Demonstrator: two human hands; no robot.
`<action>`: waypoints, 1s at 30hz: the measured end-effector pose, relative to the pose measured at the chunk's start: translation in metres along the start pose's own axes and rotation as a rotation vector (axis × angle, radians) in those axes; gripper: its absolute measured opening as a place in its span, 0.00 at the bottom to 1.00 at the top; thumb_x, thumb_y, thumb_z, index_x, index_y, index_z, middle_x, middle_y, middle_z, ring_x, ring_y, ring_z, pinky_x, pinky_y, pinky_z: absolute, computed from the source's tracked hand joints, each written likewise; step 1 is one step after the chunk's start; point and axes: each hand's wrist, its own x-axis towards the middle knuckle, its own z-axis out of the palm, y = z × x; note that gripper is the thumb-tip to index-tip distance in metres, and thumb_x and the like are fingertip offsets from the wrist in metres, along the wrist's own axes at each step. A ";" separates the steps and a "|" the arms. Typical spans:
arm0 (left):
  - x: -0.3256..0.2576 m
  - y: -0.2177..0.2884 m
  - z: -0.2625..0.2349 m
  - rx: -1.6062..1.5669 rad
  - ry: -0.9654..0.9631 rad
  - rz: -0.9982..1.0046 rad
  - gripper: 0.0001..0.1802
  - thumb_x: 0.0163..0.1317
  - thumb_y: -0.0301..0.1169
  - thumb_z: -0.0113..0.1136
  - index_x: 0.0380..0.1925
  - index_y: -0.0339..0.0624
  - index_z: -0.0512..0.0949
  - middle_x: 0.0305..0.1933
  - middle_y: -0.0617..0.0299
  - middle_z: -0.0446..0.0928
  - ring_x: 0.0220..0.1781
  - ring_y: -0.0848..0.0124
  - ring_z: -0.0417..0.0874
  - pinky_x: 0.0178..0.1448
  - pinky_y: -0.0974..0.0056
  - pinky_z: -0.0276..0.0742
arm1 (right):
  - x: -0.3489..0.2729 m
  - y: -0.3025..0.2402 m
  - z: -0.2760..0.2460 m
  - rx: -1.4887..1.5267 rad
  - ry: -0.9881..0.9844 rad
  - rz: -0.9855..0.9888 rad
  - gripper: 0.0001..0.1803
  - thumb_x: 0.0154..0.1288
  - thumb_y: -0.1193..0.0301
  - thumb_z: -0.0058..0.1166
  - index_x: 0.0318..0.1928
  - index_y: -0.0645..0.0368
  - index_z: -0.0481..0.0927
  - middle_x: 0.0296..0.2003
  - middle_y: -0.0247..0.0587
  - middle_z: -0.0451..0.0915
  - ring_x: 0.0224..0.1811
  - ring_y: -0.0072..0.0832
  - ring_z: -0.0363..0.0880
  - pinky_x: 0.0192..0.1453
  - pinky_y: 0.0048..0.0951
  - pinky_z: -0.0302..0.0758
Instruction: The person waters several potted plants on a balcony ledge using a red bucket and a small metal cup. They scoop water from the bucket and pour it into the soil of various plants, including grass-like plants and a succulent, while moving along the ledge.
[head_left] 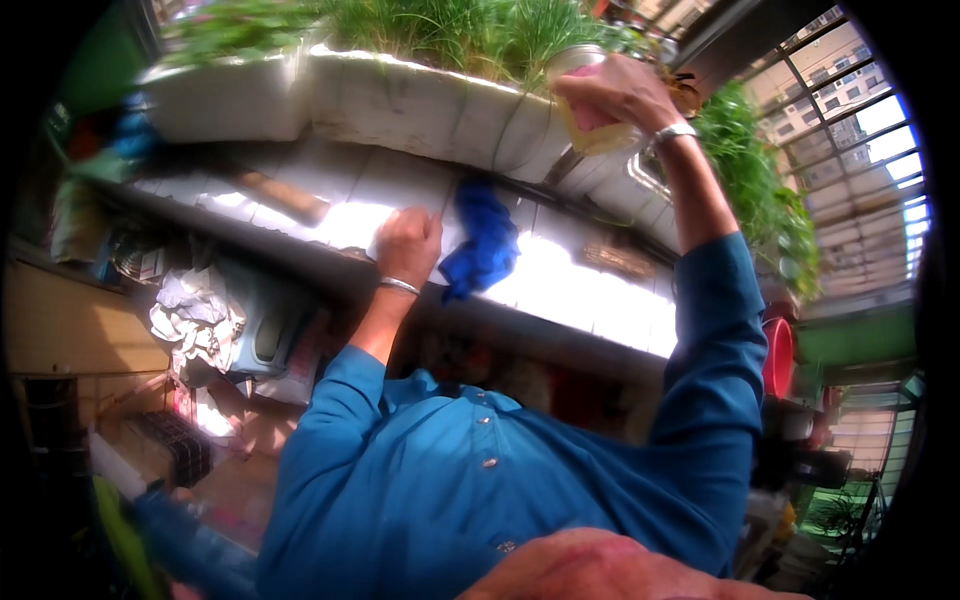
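Blurred skin fills the near lower edge, too close to make out, and just beyond it a blue buttoned shirt (480,480) takes up most of the near view, both sleeves reaching toward the far side. At far right the right hand (622,93) has its fingers closed around a clear plastic cup (592,120) with a yellowish and pink look, held tilted at the rim of a white foam planter box (420,105) holding thin green grass-like shoots (450,30); what the cup contains cannot be told. A second white planter (225,100) stands just left of the first, leafy greens in it. The left hand (408,243) rests as a loose fist on the pale tiled ledge (560,280) below the planters, holding nothing that can be seen, just left of a crumpled blue cloth (485,245). A bracelet sits on each wrist. Below the ledge at left, crumpled white rags (195,320) lie in dim clutter that is hard to read. A red tub (778,355) at right is half hidden by the right sleeve.
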 end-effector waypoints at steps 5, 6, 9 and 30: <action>0.000 -0.003 0.000 0.001 0.003 0.017 0.15 0.56 0.32 0.66 0.16 0.45 0.70 0.20 0.57 0.73 0.29 0.54 0.75 0.37 0.51 0.69 | 0.008 -0.010 -0.004 0.004 -0.037 -0.051 0.35 0.45 0.35 0.57 0.25 0.60 0.87 0.22 0.43 0.82 0.25 0.32 0.81 0.28 0.32 0.74; 0.000 -0.003 0.000 0.003 -0.007 0.012 0.15 0.55 0.33 0.66 0.16 0.45 0.71 0.21 0.56 0.74 0.30 0.54 0.76 0.38 0.50 0.70 | 0.008 -0.015 -0.007 0.004 -0.050 -0.074 0.36 0.45 0.35 0.57 0.25 0.61 0.86 0.22 0.44 0.82 0.26 0.32 0.81 0.27 0.32 0.75; 0.000 -0.002 -0.002 -0.010 -0.016 0.008 0.14 0.55 0.33 0.65 0.16 0.45 0.71 0.21 0.56 0.73 0.30 0.54 0.76 0.38 0.51 0.70 | 0.013 -0.029 -0.011 0.023 -0.071 -0.160 0.40 0.44 0.34 0.59 0.29 0.65 0.84 0.24 0.46 0.82 0.25 0.33 0.81 0.27 0.32 0.76; 0.001 -0.003 0.003 -0.012 0.069 0.046 0.17 0.56 0.31 0.67 0.17 0.46 0.68 0.21 0.62 0.71 0.29 0.59 0.76 0.37 0.55 0.69 | 0.062 -0.116 -0.032 0.114 -0.175 -0.395 0.31 0.45 0.45 0.66 0.38 0.62 0.85 0.30 0.47 0.85 0.33 0.34 0.85 0.37 0.34 0.81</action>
